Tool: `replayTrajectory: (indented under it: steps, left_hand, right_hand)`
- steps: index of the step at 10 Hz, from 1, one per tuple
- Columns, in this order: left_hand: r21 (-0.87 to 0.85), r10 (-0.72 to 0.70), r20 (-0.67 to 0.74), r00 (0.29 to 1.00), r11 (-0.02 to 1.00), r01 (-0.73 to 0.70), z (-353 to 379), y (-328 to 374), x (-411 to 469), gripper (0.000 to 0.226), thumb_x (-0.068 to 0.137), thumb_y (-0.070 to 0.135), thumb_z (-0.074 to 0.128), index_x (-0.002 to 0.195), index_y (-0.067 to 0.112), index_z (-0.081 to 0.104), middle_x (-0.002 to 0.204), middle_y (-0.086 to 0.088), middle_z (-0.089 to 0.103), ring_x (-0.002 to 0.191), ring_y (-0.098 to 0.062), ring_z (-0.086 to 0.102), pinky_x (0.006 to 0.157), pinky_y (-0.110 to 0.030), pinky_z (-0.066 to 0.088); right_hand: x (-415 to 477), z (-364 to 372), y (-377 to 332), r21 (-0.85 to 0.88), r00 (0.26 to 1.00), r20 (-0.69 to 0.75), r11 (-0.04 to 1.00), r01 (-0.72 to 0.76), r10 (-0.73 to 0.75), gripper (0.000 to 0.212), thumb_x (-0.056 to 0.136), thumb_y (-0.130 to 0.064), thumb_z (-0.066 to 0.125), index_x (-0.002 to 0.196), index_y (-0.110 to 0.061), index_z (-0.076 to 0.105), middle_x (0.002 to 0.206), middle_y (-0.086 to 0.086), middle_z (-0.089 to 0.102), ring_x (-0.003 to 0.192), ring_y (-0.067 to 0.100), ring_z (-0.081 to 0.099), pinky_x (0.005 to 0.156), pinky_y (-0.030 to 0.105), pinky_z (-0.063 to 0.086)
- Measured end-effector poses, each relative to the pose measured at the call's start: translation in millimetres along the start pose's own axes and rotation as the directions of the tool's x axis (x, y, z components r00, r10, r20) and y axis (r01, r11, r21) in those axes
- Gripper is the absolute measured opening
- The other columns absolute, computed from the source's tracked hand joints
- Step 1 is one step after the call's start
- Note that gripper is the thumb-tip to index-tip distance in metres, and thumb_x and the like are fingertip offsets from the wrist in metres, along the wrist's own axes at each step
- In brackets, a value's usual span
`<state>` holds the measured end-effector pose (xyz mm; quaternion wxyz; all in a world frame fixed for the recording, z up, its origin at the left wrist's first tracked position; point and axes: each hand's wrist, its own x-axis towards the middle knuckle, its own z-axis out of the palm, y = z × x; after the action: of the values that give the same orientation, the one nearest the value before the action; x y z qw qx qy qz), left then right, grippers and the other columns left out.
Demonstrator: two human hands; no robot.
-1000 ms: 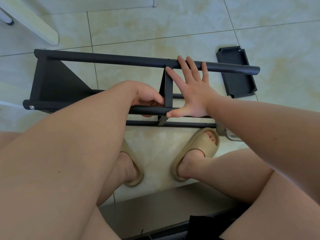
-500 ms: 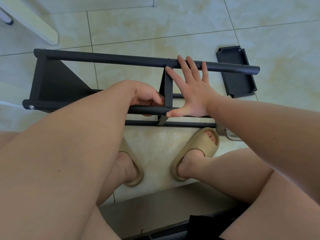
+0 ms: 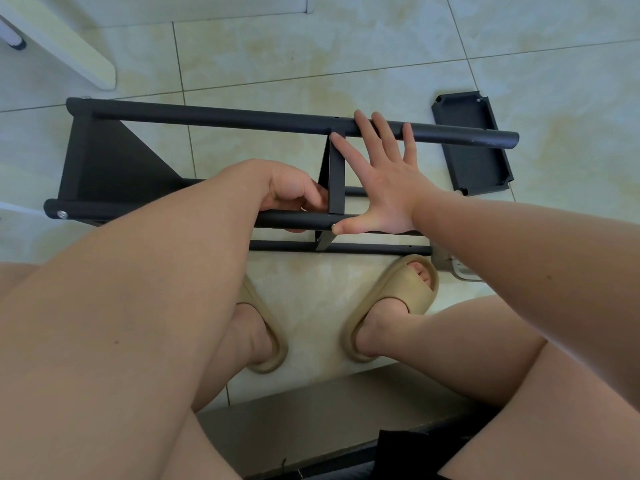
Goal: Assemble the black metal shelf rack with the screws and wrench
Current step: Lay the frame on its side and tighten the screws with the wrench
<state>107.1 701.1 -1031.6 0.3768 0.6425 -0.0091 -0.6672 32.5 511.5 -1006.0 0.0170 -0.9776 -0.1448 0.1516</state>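
Tally, floor level:
One black rack frame (image 3: 114,161), one loose black panel (image 3: 474,150), one silver screw head (image 3: 62,214); two hands, left hand (image 3: 294,195) and right hand (image 3: 384,188); two tan slippers (image 3: 405,289).

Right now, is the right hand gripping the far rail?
No, the right hand lies open, straight fingers spread over the far rail, thumb on the near rail.

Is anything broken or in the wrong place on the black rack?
Nothing looks broken. One black panel lies loose on the floor by the rack's right end, not yet fitted; probably just waiting its turn.
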Motion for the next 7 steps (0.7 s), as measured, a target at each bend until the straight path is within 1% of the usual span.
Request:
replayTrajectory:
  steps: [1,2,3,5,7]
  left_hand:
    - [-0.040,-0.020,-0.030,0.999,0.999,0.019,1.2,-0.2,1.5,0.023,0.094,0.017,0.054,0.082,0.019,0.073,0.077,-0.001,0.066,0.067,-0.014,0.060,0.073,-0.031,0.049]
    - [0.021,-0.046,-0.043,0.998,0.999,0.047,3.2,0.3,1.6,0.018,0.094,0.024,0.057,0.082,0.019,0.070,0.067,0.001,0.066,0.057,-0.012,0.058,0.067,-0.030,0.048]
    - [0.046,-0.060,-0.042,0.997,0.997,0.062,4.4,1.0,1.1,0.017,0.094,0.021,0.056,0.082,0.015,0.066,0.061,0.000,0.063,0.048,-0.012,0.056,0.055,-0.025,0.046]
    - [0.026,-0.036,-0.025,0.999,0.999,0.037,3.5,0.8,0.4,0.014,0.094,0.017,0.056,0.091,0.014,0.069,0.068,0.001,0.065,0.061,-0.012,0.057,0.067,-0.028,0.047]
    - [0.035,-0.001,0.018,1.000,0.999,0.000,1.5,-0.7,-0.9,0.030,0.094,0.014,0.055,0.075,0.022,0.076,0.074,0.003,0.067,0.065,-0.010,0.060,0.070,-0.028,0.047]
  right_hand:
    - [-0.3,-0.3,0.1,-0.002,1.000,0.002,1.000,-0.002,0.002,0.132,0.058,-0.102,0.033,0.160,-0.032,-0.013,0.166,0.015,-0.021,0.152,0.038,-0.021,0.118,0.066,-0.013]
    - [-0.7,-0.7,-0.4,-0.004,1.000,0.000,1.000,0.001,-0.001,0.132,0.058,-0.102,0.033,0.160,-0.031,-0.012,0.166,0.015,-0.020,0.152,0.038,-0.021,0.118,0.067,-0.012]
    - [-1.1,-1.2,-0.7,0.000,1.000,-0.001,1.000,0.002,-0.002,0.132,0.058,-0.102,0.033,0.160,-0.031,-0.011,0.166,0.015,-0.020,0.152,0.038,-0.020,0.118,0.067,-0.012]
    - [-1.0,-0.8,-0.7,0.004,1.000,0.001,1.000,0.000,0.000,0.132,0.058,-0.102,0.033,0.160,-0.032,-0.011,0.166,0.015,-0.020,0.152,0.038,-0.020,0.118,0.067,-0.012]
    - [-0.7,-0.6,-0.6,0.004,1.000,0.000,1.000,0.000,0.000,0.132,0.057,-0.102,0.033,0.160,-0.032,-0.011,0.166,0.015,-0.020,0.152,0.038,-0.020,0.118,0.067,-0.011]
